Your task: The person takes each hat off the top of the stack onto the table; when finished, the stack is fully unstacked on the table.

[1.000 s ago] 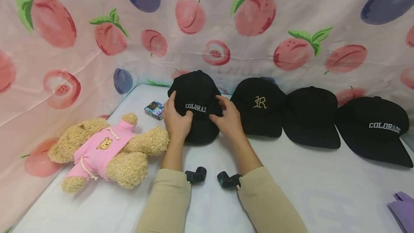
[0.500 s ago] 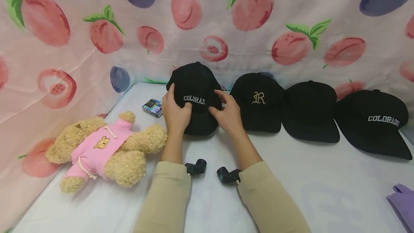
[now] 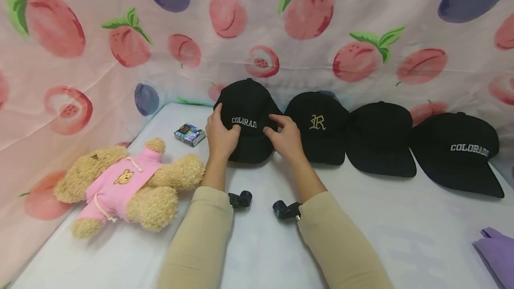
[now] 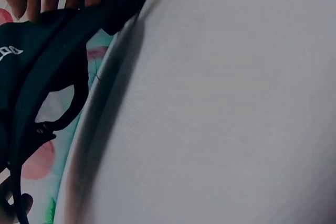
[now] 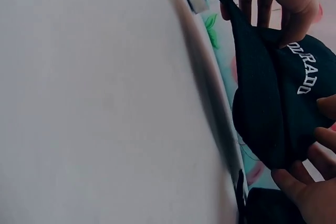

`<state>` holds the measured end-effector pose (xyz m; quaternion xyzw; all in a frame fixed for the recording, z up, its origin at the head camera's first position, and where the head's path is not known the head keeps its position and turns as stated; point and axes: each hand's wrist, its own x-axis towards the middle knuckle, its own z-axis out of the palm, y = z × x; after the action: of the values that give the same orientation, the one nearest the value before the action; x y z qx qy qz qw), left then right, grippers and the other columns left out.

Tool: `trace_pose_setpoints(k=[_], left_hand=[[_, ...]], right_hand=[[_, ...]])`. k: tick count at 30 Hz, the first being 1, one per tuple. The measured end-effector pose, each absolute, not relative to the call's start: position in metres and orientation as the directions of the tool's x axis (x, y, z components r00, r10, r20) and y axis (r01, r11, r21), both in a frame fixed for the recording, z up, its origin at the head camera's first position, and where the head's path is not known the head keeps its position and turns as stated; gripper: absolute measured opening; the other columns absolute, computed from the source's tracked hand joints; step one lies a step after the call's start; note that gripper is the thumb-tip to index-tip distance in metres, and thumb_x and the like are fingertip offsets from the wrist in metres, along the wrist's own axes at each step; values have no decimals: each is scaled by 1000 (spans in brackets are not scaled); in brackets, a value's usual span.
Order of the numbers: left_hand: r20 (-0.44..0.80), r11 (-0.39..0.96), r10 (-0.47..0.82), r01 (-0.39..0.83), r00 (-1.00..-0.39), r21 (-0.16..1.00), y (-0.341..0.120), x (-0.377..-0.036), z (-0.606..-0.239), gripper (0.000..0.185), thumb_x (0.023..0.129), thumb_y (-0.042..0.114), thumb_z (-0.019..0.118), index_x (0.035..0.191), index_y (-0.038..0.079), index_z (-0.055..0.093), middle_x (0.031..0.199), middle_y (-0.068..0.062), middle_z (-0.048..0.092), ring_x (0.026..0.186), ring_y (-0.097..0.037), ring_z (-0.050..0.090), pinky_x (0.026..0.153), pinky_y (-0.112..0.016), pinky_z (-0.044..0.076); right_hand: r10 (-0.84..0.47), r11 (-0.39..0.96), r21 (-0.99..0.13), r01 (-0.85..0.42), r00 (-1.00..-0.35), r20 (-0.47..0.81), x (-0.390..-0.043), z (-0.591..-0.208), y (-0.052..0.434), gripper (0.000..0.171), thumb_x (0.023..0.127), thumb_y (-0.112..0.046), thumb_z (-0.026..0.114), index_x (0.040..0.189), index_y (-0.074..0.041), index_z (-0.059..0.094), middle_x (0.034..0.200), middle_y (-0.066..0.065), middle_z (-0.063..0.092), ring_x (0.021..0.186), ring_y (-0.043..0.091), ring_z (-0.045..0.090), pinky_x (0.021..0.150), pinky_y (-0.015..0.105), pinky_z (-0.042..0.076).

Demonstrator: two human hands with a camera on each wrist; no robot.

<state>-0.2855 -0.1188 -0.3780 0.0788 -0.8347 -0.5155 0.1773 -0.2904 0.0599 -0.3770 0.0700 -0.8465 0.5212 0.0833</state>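
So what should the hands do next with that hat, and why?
Probably set the Colorado cap down beside the R cap. Both the left hand and right hand grip it, brim lifted off the table, and the other caps sit in a row.

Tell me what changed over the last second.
Both hands, left hand and right hand, moved the Colorado cap back and to the right, until it reached the R cap. They grip it as before. The teddy bear, the small box and the other caps stayed put.
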Motion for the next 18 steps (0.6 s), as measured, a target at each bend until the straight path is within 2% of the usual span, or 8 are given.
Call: trace_pose_setpoints(k=[11,18], left_hand=[[189,491,-233,52,-954,869,-124,-302,-385,81,89,14,62,163,17,30,162,-19,36,148,-41,32,122,-55,30],[171,507,-206,44,-963,861,-120,-308,-378,80,91,15,63,163,17,30,163,-19,35,149,-42,30,122,-55,29]], right_hand=[[-53,512,-836,-195,-979,196,-304,-380,63,59,87,-8,77,144,-5,60,150,14,53,136,33,52,115,43,43],[-52,576,-787,-221,-971,235,-310,-383,65,60,84,-7,79,142,-2,62,147,15,54,139,33,50,120,43,38]])
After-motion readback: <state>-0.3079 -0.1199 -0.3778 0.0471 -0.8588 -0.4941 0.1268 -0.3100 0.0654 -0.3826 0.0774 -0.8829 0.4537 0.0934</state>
